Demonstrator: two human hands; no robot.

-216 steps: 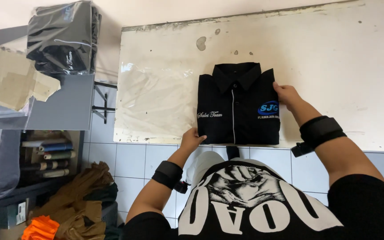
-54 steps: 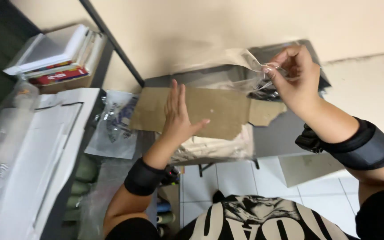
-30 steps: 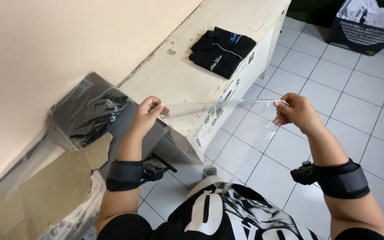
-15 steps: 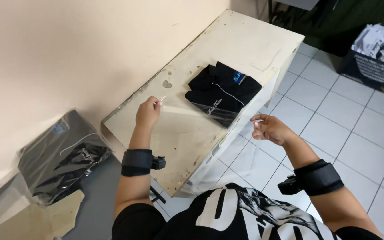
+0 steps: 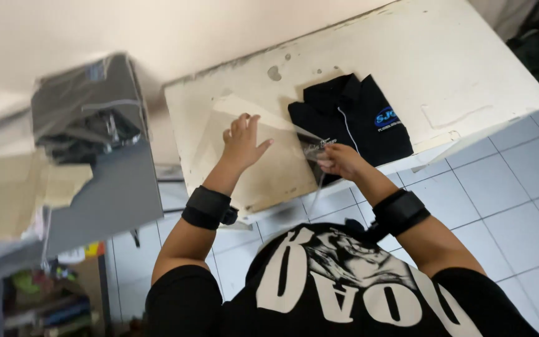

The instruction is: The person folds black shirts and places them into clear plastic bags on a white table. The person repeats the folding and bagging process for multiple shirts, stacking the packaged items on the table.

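The clear plastic bag [image 5: 263, 146], held up in the air half a second ago, now lies mid-frame on the worn white table [image 5: 469, 68]. The left hand [image 5: 242, 142] presses it open-palmed; the right hand [image 5: 338, 160] pinches its edge beside the folded black shirt [image 5: 357, 118].

A worn cream table [image 5: 469, 56] stands against a plain pale wall [image 5: 157, 31], its top stained and chipped, with a dark blotch near the back edge; the floor [image 5: 506, 206] is laid with pale square tiles and darker grout lines; to the left of the table's left edge sits a grey stand [image 5: 104, 200] carrying a stack of dark, plastic-wrapped bundles [image 5: 85, 106]; flattened brown cardboard [image 5: 26, 193] lies further left; a low shelf with colourful clutter [image 5: 45, 299] fills the bottom left corner; the light is soft and even.
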